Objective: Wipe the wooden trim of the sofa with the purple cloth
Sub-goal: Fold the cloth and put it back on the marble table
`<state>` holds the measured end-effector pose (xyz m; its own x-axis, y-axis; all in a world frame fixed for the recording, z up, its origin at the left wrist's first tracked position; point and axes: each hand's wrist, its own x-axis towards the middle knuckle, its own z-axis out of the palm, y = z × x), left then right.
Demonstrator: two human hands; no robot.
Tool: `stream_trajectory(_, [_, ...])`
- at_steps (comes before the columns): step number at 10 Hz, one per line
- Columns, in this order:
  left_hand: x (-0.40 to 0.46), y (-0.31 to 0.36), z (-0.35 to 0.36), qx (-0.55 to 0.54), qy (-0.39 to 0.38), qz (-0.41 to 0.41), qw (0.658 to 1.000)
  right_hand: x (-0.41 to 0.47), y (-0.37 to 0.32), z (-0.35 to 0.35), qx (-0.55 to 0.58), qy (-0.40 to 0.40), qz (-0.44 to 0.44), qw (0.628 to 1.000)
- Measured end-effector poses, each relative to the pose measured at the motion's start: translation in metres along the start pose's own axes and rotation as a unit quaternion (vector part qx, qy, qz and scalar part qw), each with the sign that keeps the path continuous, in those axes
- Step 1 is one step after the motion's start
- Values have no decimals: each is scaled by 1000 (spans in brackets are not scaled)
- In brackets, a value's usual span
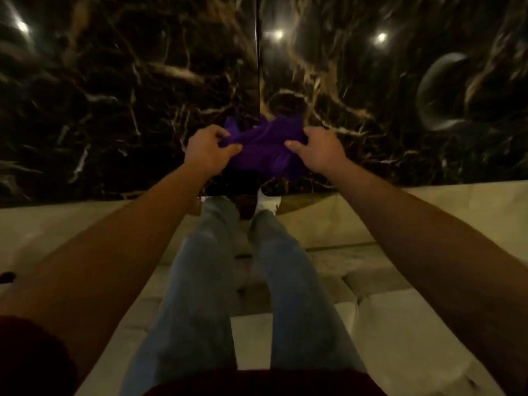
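Note:
The purple cloth [265,147] hangs bunched in mid-air in front of me, stretched between both hands. My left hand [207,151] pinches its left edge with fingers closed on the fabric. My right hand [318,150] grips its right edge. Both arms reach straight forward over my legs in blue jeans [200,295]. Neither the sofa nor its wooden trim can be made out in this view.
A glossy dark marble floor [114,95] with pale veins fills the upper half, split by a thin seam [258,67] and reflecting ceiling lights. Nearer me lies a beige floor border [428,212]. A white shoe tip [267,202] shows below the cloth.

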<state>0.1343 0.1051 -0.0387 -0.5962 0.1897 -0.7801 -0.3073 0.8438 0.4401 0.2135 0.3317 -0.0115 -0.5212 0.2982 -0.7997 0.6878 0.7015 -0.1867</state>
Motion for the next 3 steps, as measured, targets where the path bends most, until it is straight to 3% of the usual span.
stream_trajectory(2, [24,-27,30,91,42,43,994,28,28,33,-15,-3,26,1000])
stream_trajectory(3, [7,-8,28,138,116,72,981,25,22,31,25,48,43,998])
